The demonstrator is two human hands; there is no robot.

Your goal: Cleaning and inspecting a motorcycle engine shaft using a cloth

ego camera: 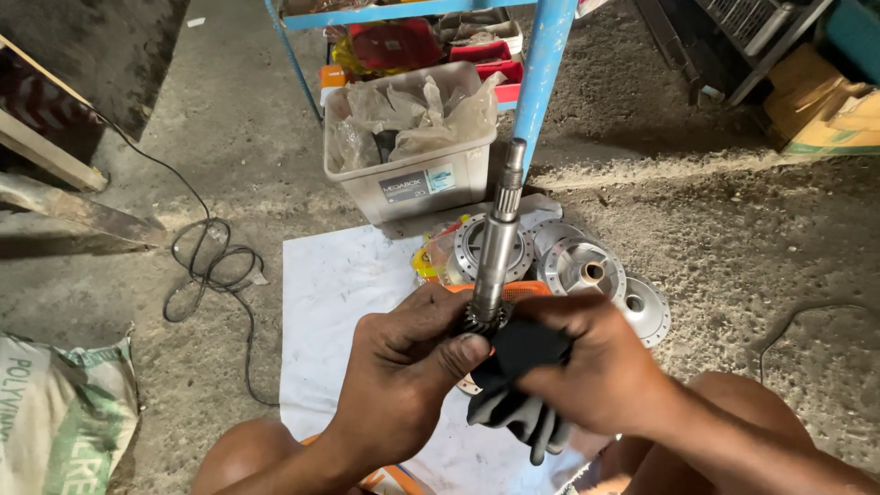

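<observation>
A long steel shaft (498, 243) with a splined tip and a small gear at its lower end points up and away from me. My left hand (403, 376) is closed around the gear end of the shaft. My right hand (600, 367) grips a dark cloth (518, 385) pressed against the base of the shaft, right beside my left thumb. Both hands hover over a white sheet (339, 293) spread on the ground.
Several round metal hub parts (587, 266) lie on the sheet behind the shaft. A grey plastic bin (412, 179) with crumpled bags stands beside a blue shelf leg (543, 73). A black cable (215, 266) coils at left, a woven sack (64, 412) at lower left.
</observation>
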